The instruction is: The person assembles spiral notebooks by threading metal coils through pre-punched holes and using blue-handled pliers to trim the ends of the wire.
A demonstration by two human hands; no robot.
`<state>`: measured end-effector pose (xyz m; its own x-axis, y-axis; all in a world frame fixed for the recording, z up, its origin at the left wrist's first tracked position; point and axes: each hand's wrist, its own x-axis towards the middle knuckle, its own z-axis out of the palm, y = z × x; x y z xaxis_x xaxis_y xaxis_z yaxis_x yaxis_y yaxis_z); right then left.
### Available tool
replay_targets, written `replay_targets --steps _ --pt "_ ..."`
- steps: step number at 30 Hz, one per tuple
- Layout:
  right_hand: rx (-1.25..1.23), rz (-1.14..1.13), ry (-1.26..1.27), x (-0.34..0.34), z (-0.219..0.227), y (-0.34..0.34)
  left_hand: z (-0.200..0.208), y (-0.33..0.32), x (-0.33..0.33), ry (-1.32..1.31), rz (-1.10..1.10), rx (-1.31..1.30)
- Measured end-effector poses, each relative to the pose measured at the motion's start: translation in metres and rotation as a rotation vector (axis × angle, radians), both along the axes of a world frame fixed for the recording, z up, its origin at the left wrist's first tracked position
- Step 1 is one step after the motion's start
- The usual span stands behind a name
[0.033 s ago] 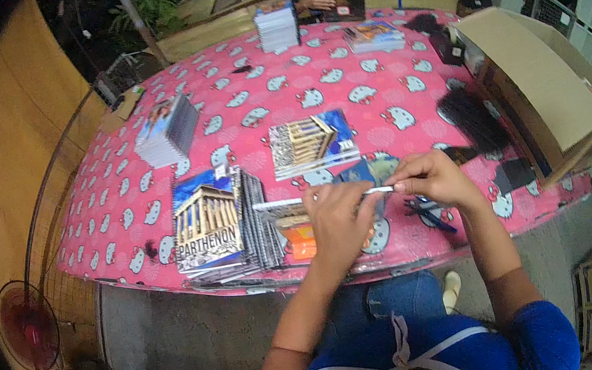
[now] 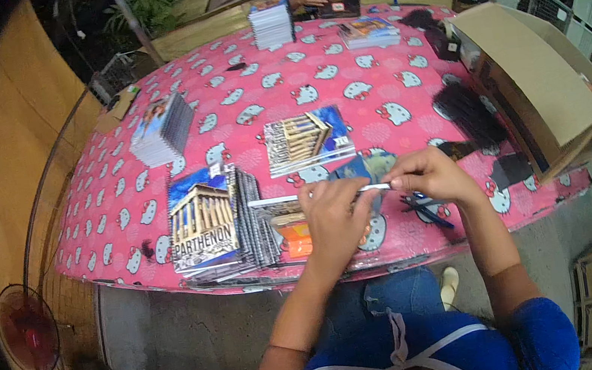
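A notebook [image 2: 272,202] stands edge-on in front of me, its thin white edge toward me. My left hand [image 2: 338,217] is closed over the middle of it, thumb on the near side. At its right end, my right hand [image 2: 427,176] pinches the tip of that edge; finer detail between the fingertips is too small to make out. Beside my left wrist lies an orange packet-like thing [image 2: 299,241], partly hidden. Left of the hands is a stack of spiral notebooks [image 2: 202,217] with a temple on the cover. A dark-handled tool [image 2: 433,217] lies below my right hand.
Another small notebook pile [image 2: 309,140] lies beyond my hands. Further stacks [image 2: 162,130] stand left and far back. Black coil bundles [image 2: 471,115] lie near an open cardboard box [image 2: 538,75] at right. Across the pink patterned table [image 2: 228,130], a person holds a dark notebook [image 2: 340,3].
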<state>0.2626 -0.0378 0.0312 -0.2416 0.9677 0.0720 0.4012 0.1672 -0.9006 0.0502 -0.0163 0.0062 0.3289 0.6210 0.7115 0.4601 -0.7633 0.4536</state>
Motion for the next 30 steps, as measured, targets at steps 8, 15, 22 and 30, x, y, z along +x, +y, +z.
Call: replay_targets --steps 8,15,22,30 --pt "0.298 -0.118 -0.141 -0.016 0.003 -0.024 0.006 0.002 -0.007 0.069 0.08 -0.032" --pt "0.443 -0.09 -0.339 -0.022 0.006 -0.022 0.007 -0.002 -0.015 0.125 0.074 -0.065" --pt "0.459 -0.157 -0.431 -0.035 0.008 -0.021 0.006 -0.001 -0.013 0.092 0.07 -0.036" --pt "0.584 -0.146 -0.46 -0.04 0.013 -0.022 0.003 -0.003 -0.013 0.094 0.068 -0.021"
